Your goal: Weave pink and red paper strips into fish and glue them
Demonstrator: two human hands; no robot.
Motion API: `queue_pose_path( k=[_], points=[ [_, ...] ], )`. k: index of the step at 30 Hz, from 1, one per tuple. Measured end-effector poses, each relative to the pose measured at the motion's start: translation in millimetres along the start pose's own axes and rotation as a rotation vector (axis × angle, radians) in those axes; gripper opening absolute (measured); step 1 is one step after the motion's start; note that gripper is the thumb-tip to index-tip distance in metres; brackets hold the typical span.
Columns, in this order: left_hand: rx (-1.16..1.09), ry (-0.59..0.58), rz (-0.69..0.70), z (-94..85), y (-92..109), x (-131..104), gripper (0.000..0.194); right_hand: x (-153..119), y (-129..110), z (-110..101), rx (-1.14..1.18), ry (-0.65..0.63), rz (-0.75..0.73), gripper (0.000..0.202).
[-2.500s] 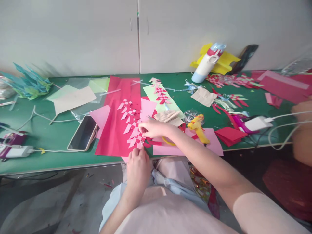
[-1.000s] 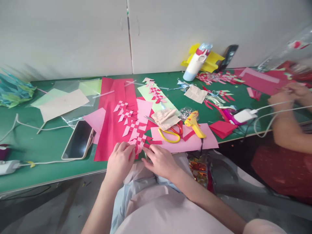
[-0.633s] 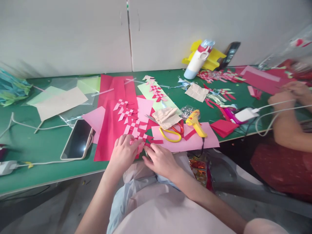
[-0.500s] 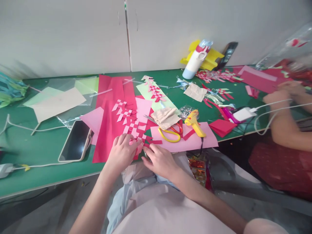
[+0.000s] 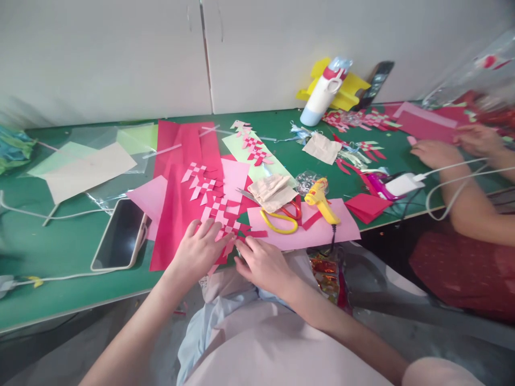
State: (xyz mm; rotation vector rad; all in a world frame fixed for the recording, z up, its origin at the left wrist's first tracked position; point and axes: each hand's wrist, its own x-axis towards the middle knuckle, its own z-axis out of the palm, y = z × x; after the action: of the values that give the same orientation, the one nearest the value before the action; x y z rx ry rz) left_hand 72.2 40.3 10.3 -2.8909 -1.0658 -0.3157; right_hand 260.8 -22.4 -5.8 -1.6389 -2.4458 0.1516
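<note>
At the table's front edge, the fingers of my left hand (image 5: 200,247) press and pinch a pink and red woven paper piece (image 5: 228,247), partly hidden under them. My right hand (image 5: 265,264) meets it from the other side, thumb and forefinger closed on the paper's edge. Just beyond my fingers, several checkered woven paper pieces (image 5: 204,186) with pointed strip ends lie in a row on large red paper (image 5: 169,214). A loose red strip (image 5: 256,234) rests beside my right fingertips. Scissors (image 5: 280,222) with a yellow and a red handle lie partly under beige folded cloth (image 5: 271,191).
A yellow glue gun (image 5: 323,202) lies on pink paper (image 5: 265,241). Left of me are a phone (image 5: 118,236) and a white cable (image 5: 72,277). A bottle (image 5: 324,94) stands at the back. At the right, a co-worker's hands (image 5: 438,154) handle paper near white charger cables (image 5: 453,167).
The view has shifted slightly. My hands stay at the woven paper, the left one's fingers having moved a little. The co-worker's near hand has moved left over a small pink folded paper.
</note>
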Motion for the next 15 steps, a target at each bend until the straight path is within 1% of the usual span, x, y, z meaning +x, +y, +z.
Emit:
queue_pose_path(
  k=[8,11,15],
  points=[
    [0.011,-0.018,0.007,-3.2,-4.0,4.3,0.033,0.5,1.2,-0.3,0.008,0.001,0.001,0.035],
    [-0.074,-0.041,-0.031,-0.2,-6.7,6.1,0.032,-0.1,2.7,-0.3,0.011,0.007,-0.007,0.034],
    [-0.235,-0.059,-0.116,2.1,-12.7,10.2,0.03,-1.8,5.0,-1.2,0.032,0.017,-0.031,0.031]
  ],
)
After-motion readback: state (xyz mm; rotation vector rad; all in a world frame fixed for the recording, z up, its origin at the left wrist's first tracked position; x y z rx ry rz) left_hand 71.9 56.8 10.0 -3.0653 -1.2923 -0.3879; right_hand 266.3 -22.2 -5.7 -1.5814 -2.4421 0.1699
